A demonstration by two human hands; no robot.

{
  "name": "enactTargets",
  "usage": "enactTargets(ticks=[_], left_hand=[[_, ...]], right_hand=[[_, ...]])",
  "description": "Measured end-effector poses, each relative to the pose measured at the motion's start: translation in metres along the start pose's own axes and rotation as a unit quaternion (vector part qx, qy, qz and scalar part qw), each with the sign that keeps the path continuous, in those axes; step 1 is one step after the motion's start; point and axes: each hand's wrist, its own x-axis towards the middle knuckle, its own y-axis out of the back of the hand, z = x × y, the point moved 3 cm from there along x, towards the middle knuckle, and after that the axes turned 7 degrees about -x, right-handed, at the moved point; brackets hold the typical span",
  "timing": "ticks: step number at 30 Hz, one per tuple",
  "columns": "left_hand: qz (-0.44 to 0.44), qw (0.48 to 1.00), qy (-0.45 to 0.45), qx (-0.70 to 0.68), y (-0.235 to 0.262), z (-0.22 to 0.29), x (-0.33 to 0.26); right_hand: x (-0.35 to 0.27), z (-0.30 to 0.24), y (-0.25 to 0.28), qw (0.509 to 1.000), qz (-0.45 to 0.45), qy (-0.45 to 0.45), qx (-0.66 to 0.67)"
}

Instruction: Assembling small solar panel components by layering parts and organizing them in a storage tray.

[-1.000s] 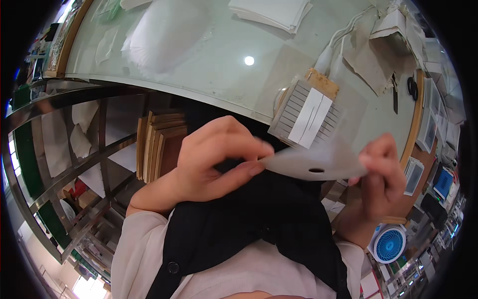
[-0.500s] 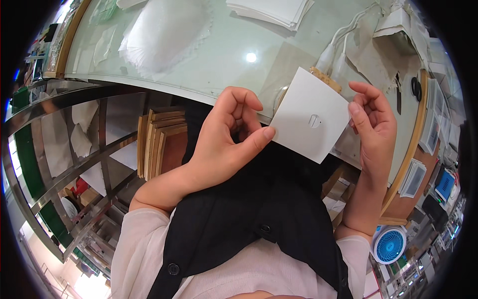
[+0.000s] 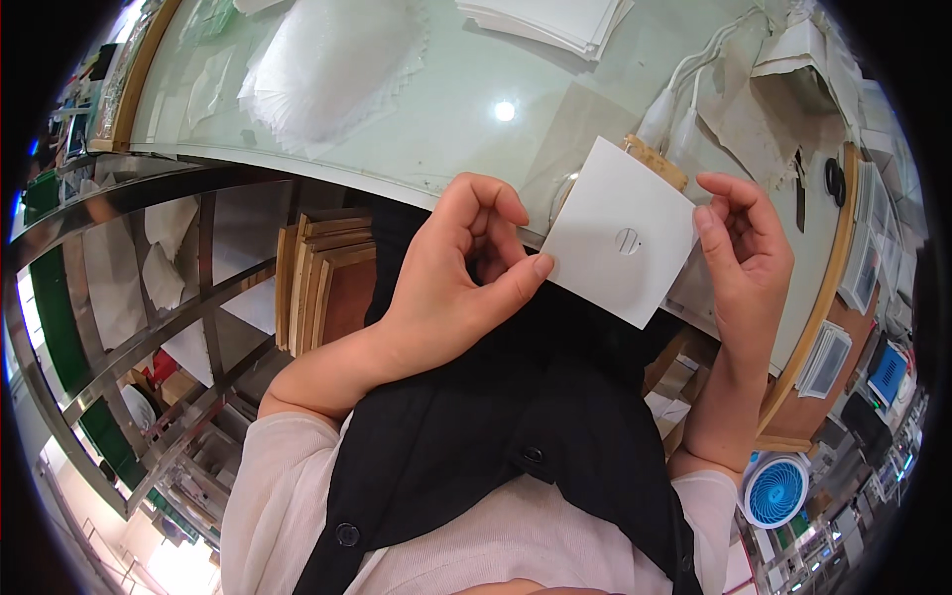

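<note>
A white square card [image 3: 607,273] with a small round striped mark near its middle is held tilted over the table's front edge. At its left corner, my left hand [image 3: 464,260] pinches it with the thumb in front and the other fingers curled. The thumb of my right hand [image 3: 744,243] presses the right corner, with its fingers bent behind. Just beyond the card's upper edge is a tan, pitted block [image 3: 656,164], partly hidden by the card. A clear film sheet [image 3: 573,129] lies on the table left of the block.
Translucent sheets [image 3: 332,74] lie far left, and a stack of white sheets [image 3: 555,22] lies at the back. White cords [image 3: 694,64], a dark blade [image 3: 799,193] and black-handled scissors [image 3: 835,180] are on the right. Wooden boards [image 3: 322,283] and a metal rack [image 3: 203,273] stand left.
Both hands keep hold of the white card. The card's tilt has shifted very slightly; otherwise the whole view has moved only a little.
</note>
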Motion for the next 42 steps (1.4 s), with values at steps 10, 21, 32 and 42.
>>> enactTargets(ticks=[10,21,32,42], left_hand=[[-0.045,0.960,-0.204,0.185,0.002,0.000,0.006],[-0.040,0.676,-0.568,0.468,-0.003,0.006,0.005],[-0.147,0.972,-0.054,-0.175,-0.002,0.014,-0.003],[-0.145,0.980,-0.028,-0.133,0.001,0.011,-0.006]], right_hand=[[0.003,-0.004,0.002,0.973,0.004,0.169,-0.155],[0.005,-0.005,0.007,0.819,0.010,0.433,-0.376],[-0.010,-0.025,0.009,0.974,-0.109,0.000,0.198],[-0.009,-0.011,0.002,0.968,-0.081,-0.058,0.229]])
